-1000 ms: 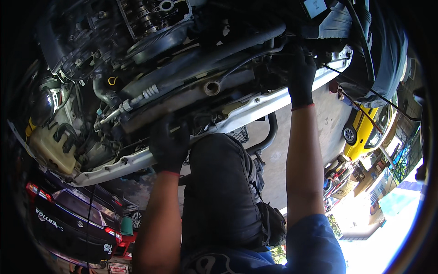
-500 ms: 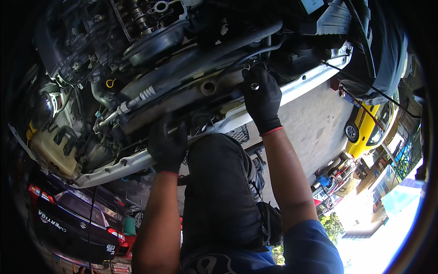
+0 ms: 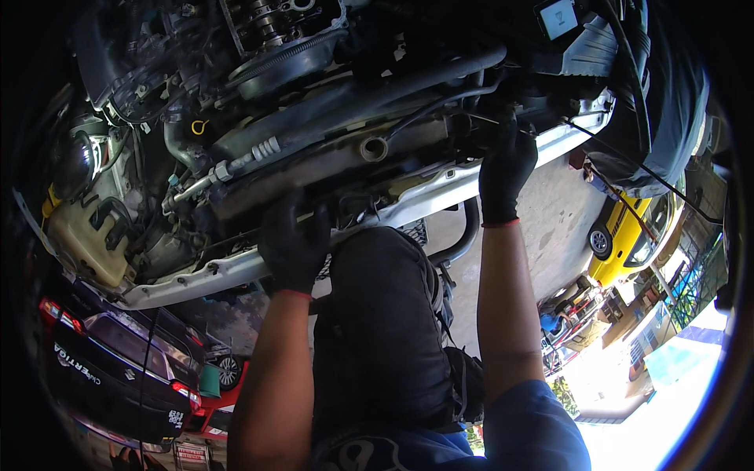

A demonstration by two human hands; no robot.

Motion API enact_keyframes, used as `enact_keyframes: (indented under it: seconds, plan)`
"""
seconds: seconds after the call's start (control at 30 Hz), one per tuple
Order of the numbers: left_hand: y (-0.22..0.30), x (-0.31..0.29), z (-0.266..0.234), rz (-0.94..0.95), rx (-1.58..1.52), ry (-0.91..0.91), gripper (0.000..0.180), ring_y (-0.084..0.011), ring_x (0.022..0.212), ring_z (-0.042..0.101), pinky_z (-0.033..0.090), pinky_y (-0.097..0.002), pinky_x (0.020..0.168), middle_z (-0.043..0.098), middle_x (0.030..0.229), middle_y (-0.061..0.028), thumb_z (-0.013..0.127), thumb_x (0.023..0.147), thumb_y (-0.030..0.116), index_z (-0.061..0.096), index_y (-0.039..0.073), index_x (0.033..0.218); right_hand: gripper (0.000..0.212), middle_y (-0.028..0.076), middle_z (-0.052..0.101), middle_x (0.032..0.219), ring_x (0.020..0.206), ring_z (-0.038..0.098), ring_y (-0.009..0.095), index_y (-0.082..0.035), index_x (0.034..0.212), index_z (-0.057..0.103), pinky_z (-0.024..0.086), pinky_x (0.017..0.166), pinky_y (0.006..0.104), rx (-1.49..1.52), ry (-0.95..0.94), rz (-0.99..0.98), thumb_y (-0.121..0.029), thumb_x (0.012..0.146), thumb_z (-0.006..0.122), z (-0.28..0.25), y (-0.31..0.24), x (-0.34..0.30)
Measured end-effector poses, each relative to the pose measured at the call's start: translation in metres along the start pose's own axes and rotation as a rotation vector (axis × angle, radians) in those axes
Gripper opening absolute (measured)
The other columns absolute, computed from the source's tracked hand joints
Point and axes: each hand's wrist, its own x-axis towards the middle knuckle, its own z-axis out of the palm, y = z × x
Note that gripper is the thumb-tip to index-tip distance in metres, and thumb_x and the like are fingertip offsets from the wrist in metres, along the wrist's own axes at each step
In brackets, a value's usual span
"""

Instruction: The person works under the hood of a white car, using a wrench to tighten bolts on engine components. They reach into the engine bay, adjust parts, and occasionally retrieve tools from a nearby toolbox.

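Note:
In the engine bay of a car with its front uncovered, my black-gloved right hand [image 3: 509, 173] is over the right part of the white front crossbar [image 3: 440, 192]. Its fingers are closed around a thin metal tool [image 3: 481, 118], whose shiny shaft sticks out to the left; the rest is hidden by the glove. My left hand [image 3: 293, 242], also gloved in black, hovers at or rests on the bar's left part with fingers apart, and I see nothing in it. Between the hands, behind the bar, lies the dusty radiator top with its round filler neck [image 3: 374, 148].
An opened engine top [image 3: 275, 23] is at the back. A metal pipe [image 3: 267, 149] and hoses cross the bay. A yellowish plastic reservoir [image 3: 90, 243] sits at the left. My dark-clad knee [image 3: 377, 298] is near the bar. A dark car [image 3: 118, 361] and a yellow car [image 3: 628, 235] stand beyond.
My right hand has moved right along the bar and turned, so the round metal end seen in it before is no longer visible. My left hand has stayed near its place.

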Motion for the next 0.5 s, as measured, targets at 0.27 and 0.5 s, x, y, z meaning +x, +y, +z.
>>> enact_keyframes:
  seconds: [0.27,0.5]
  plan:
    - [0.003,0.001,0.001,-0.021,0.029,-0.024,0.042,-0.0347,0.104,0.071,0.057,-0.0454,0.089,0.073,0.113,-0.0143,0.076,0.091,0.035,0.07,0.006,0.121,0.027,0.018,0.07,0.101,0.09,0.069,0.035,-0.004,0.115,0.066,0.055,0.083,0.0386,-0.571,-0.248,-0.61,-0.007,0.089,0.073,0.024,0.022,-0.037]
    - [0.007,0.002,0.001,-0.024,0.004,-0.031,0.041,-0.0344,0.105,0.07,0.057,-0.0457,0.09,0.073,0.113,-0.0137,0.075,0.091,0.034,0.07,0.006,0.122,0.024,0.008,0.071,0.086,0.075,0.067,0.014,0.001,0.104,0.07,0.055,0.066,0.0315,0.249,-0.118,0.106,-0.021,0.105,0.06,-0.013,0.035,0.062]
